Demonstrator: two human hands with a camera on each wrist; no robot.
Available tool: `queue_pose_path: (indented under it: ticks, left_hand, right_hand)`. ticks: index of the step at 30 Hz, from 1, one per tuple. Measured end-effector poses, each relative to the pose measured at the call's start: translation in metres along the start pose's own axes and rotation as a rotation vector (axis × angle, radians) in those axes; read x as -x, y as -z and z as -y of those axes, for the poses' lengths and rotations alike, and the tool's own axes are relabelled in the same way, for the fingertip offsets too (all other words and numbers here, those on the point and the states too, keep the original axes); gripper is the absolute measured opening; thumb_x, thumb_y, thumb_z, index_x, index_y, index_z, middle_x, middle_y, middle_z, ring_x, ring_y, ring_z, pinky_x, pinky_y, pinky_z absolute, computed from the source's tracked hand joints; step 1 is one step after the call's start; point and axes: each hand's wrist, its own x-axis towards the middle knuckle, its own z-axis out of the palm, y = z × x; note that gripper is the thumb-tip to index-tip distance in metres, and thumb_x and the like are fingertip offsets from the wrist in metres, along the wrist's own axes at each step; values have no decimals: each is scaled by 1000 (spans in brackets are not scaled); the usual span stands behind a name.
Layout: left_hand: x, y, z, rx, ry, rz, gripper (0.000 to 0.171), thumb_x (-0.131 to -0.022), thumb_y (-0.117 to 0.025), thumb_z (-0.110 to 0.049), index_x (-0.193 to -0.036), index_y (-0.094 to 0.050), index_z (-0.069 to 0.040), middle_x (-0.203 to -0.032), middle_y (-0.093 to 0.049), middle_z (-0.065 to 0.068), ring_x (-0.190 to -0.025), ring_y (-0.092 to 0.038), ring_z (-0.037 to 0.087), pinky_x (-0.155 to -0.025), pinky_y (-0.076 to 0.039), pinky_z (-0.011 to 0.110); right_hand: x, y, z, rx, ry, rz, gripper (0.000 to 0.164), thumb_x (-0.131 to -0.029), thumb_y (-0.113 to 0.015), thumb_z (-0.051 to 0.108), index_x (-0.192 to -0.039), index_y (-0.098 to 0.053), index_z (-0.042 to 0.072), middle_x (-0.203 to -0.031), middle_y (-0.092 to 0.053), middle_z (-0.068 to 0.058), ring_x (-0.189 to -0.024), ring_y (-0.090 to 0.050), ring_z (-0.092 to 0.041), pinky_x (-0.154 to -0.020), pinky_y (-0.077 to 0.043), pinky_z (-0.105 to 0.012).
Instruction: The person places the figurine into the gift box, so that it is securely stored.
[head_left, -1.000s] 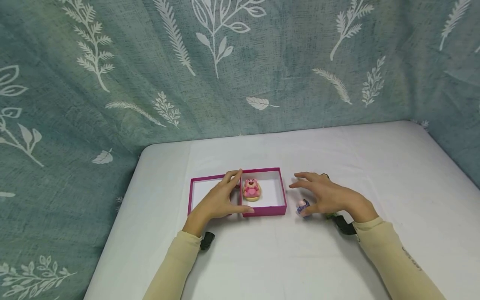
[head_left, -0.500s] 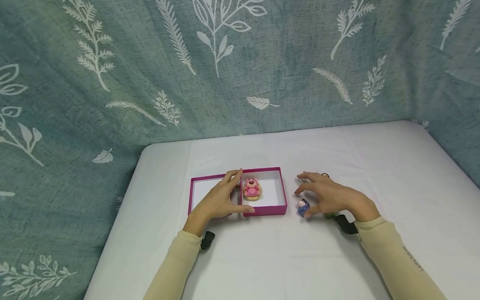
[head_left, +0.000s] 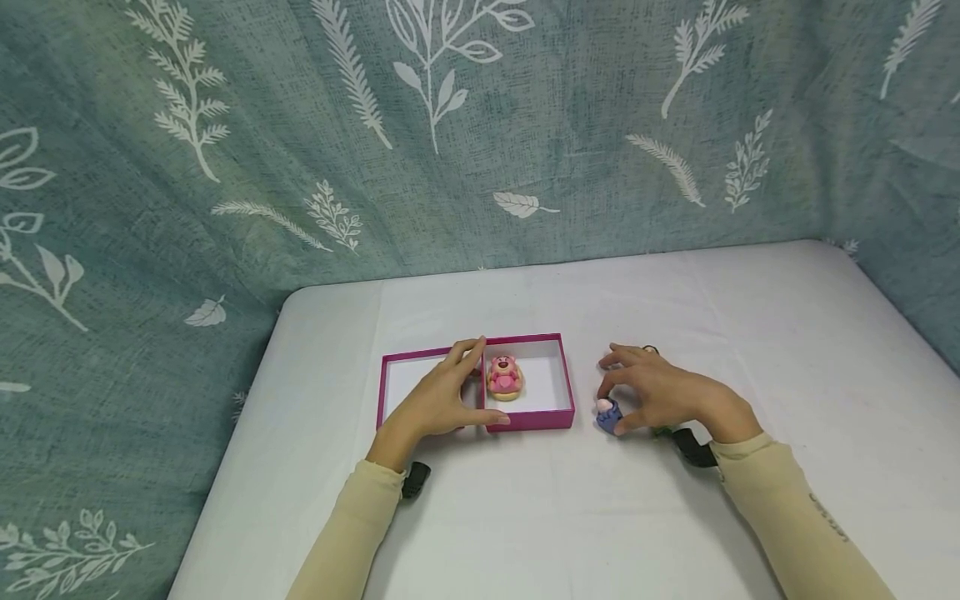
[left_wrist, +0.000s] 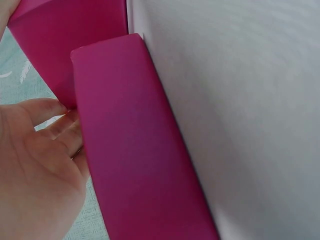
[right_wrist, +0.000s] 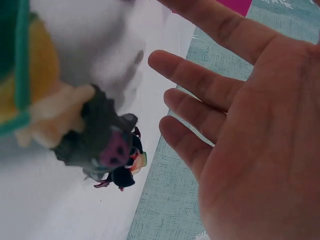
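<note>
My left hand [head_left: 435, 398] reaches over the left wall of a magenta box [head_left: 531, 422] and grips it, thumb at the near wall, fingers at the far corner. Inside that box a pink bear figurine [head_left: 505, 379] sits toward the left. A second magenta-rimmed tray [head_left: 381, 392], white inside, lies against it, partly behind the hand. Over the table to the right, my right hand [head_left: 660, 392] pinches a small blue figurine [head_left: 609, 418] between thumb and index finger. Its other fingers [right_wrist: 200, 82] stretch out straight in the right wrist view.
In the right wrist view, below the palm, stand more figurines: a blurred yellow-and-green one [right_wrist: 45, 70], a dark grey one with purple [right_wrist: 95, 132] and a black-and-red one [right_wrist: 127, 170]. A patterned green cloth [head_left: 480, 133] hangs behind the white table [head_left: 525, 517].
My right index finger and thumb have drawn together around the blue figurine, which has tilted and shifted slightly. The left hand has stayed on the box.
</note>
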Motion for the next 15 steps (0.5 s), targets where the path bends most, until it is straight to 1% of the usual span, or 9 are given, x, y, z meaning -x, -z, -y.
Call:
queue_pose_path:
  ticks: [6,10,15]
  left_hand:
    - [0,0,0,2,4,3,117,-68,-77,-68,-158,-18,-24,-159,-23,-7,-138,-43,22,-109,-40,48]
    - [1,1,-1,7,12,8,117,-68,-77,-68,-158,-17,-25,-159,-23,-8,-138,-43,21,-109,-40,48]
    - [0,1,-2,8,8,9,116,-68,-77,-69,-158,-15,-30,-158,-23,-9,-137,-44,19,-109,-41,46]
  right_hand:
    - [2,2,-1,-12,-48,10,43,-69,-89,30,-106,-70,21,-145,-44,-21,-141,-22,-50,-109,-22,-70]
    - [1,1,-1,-1,-26,26,39,-68,-89,28,-102,-70,22,-143,-46,-21,-141,-24,-50,-109,-23,-69]
    - [0,-1,-1,8,-25,30,38,-68,-89,25,-101,-70,21,-140,-48,-21,-140,-27,-49,-110,-24,-67]
